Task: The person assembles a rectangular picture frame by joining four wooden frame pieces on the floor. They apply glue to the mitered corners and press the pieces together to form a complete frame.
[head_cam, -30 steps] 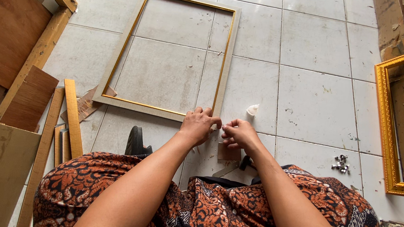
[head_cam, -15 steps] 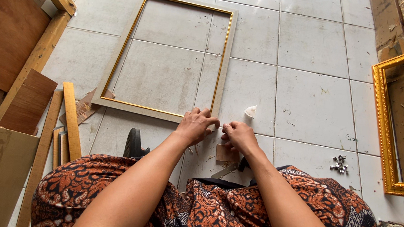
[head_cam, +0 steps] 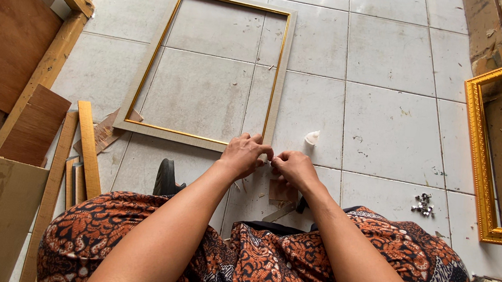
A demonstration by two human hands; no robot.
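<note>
A pale picture frame [head_cam: 146, 74] with a gold inner edge lies flat on the tiled floor ahead of me. My left hand [head_cam: 242, 155] and my right hand [head_cam: 292, 166] meet at its near right corner, fingers pinched together over that corner. What is between the fingertips is too small to make out. A small brown wood piece [head_cam: 281, 190] lies on the floor just below my right hand. My knees in an orange patterned cloth [head_cam: 265, 261] fill the bottom of the view.
A small white cap-like object [head_cam: 311, 138] sits right of the frame corner. Metal bits [head_cam: 422, 203] lie at right. An ornate gold frame [head_cam: 481, 159] lies at the far right. Wood boards and strips [head_cam: 86, 146] are stacked left. A dark tool [head_cam: 165, 178] rests by my left knee.
Both hands stay pinched at the frame's near right corner, with only slight finger shifts; the view has dipped a little toward the floor.
</note>
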